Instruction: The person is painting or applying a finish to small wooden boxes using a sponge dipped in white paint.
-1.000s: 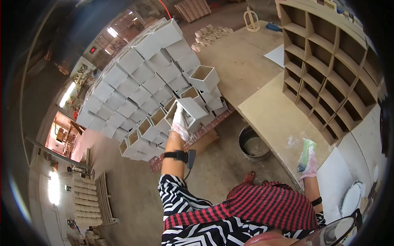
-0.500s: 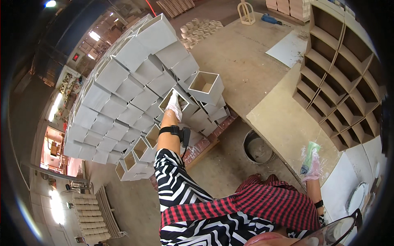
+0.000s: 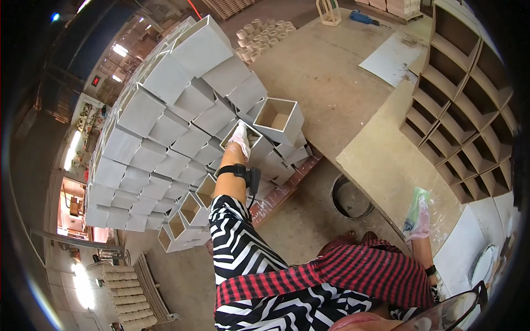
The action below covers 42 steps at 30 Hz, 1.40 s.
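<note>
My left hand (image 3: pixel 239 142), in a white work glove, reaches over the opening of a pale grey open-topped box (image 3: pixel 258 144). Its fingers are close together at the box's far rim; the part inside is hard to see. Beside it, slightly higher, stands another open box (image 3: pixel 279 117) with a brown bottom. Out to the right, my right hand (image 3: pixel 420 225) wears a white-and-pink stained glove and rests low over the tan board (image 3: pixel 381 138). Its fingers are closed round a soft pale green piece (image 3: pixel 420 198), whose kind I cannot make out.
A tall stack of pale grey boxes (image 3: pixel 182 129) fills the left on a reddish pallet (image 3: pixel 279 190). A dark round bucket (image 3: pixel 353 198) stands under the table edge. At right rises a brown compartment rack (image 3: pixel 464 105). A blue power tool (image 3: pixel 364 17) lies at the table's far end.
The view has shifted slightly. My left hand stays at the same box. My right hand has turned a little, with the green piece more upright in it.
</note>
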Motion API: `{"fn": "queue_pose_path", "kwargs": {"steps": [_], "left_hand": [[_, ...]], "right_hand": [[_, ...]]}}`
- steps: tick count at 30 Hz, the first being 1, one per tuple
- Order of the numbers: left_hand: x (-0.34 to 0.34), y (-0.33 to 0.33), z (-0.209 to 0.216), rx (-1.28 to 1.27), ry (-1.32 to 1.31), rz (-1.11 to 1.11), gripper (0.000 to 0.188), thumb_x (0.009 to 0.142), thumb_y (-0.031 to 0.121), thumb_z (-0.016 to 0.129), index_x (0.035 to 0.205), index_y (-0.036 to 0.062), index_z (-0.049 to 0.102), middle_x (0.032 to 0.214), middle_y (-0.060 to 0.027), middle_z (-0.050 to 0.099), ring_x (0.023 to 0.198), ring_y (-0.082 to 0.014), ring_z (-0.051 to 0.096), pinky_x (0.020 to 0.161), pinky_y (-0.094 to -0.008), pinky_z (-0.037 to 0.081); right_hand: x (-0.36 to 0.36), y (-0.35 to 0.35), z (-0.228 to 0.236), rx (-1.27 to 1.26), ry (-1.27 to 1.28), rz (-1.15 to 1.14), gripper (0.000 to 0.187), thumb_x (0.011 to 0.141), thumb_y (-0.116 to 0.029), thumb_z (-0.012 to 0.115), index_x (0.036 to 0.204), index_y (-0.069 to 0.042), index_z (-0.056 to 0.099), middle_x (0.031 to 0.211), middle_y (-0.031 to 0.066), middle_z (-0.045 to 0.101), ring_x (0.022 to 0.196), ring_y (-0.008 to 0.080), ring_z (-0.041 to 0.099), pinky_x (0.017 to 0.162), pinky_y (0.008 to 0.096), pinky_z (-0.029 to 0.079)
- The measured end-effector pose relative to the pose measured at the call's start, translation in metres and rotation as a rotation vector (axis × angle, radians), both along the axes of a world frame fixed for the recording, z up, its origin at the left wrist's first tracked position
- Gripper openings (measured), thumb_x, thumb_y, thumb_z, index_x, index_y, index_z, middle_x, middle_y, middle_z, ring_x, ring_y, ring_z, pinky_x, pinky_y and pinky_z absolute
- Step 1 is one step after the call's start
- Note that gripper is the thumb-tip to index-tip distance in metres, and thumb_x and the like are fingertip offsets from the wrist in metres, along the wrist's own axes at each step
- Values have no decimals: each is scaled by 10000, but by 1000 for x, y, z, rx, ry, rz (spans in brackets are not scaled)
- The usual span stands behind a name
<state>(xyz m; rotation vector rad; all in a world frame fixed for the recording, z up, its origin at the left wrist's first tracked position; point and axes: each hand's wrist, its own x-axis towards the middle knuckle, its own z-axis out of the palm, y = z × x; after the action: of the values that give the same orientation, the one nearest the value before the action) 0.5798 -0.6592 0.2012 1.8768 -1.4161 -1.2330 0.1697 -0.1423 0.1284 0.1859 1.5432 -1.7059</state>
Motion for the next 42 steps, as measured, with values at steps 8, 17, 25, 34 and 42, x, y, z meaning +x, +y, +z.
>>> {"fn": "queue_pose_path", "kwargs": {"steps": [8, 17, 25, 34, 42], "left_hand": [[-4, 7, 14, -95, -373, -78, 552, 917, 509, 453, 1164, 33, 585, 996, -153, 664, 908, -282, 641, 780, -402, 520], [-45, 49, 73, -353, -1078, -321, 565, 916, 502, 456, 1174, 15, 584, 1009, -164, 665, 940, -293, 636, 811, -403, 508], [-145, 158, 109, -783, -266, -472, 384, 911, 295, 563, 1112, -25, 634, 1040, -191, 669, 943, -260, 658, 852, -339, 490], [-336, 273, 29, -81, 499, -1192, 318, 948, 181, 549, 1152, -59, 591, 1008, -125, 655, 920, -212, 636, 870, -341, 508], [-459, 411, 183, -249, 1160, -1409, 427, 933, 214, 559, 1255, -62, 505, 1166, -101, 605, 1095, -176, 557, 966, -305, 422]], "right_hand": [[3, -15, -4, -24, -8, 7, 380, 928, -388, 534, 1161, -89, 566, 904, 31, 609, 704, 125, 566, 583, 254, 458], [-3, -7, 1, -47, 9, -64, 381, 930, -381, 533, 1169, -86, 564, 917, 33, 613, 714, 125, 569, 591, 251, 460], [12, 5, -10, -141, 118, -146, 381, 931, -374, 532, 1176, -84, 563, 928, 34, 617, 722, 125, 571, 598, 249, 462], [25, 76, 21, 58, 276, -243, 397, 937, -326, 527, 1248, -79, 529, 1001, 33, 619, 791, 147, 580, 712, 302, 472], [11, 195, 4, 12, 155, -355, 404, 935, -335, 529, 1244, -75, 533, 996, 34, 620, 792, 151, 579, 718, 307, 470]]}}
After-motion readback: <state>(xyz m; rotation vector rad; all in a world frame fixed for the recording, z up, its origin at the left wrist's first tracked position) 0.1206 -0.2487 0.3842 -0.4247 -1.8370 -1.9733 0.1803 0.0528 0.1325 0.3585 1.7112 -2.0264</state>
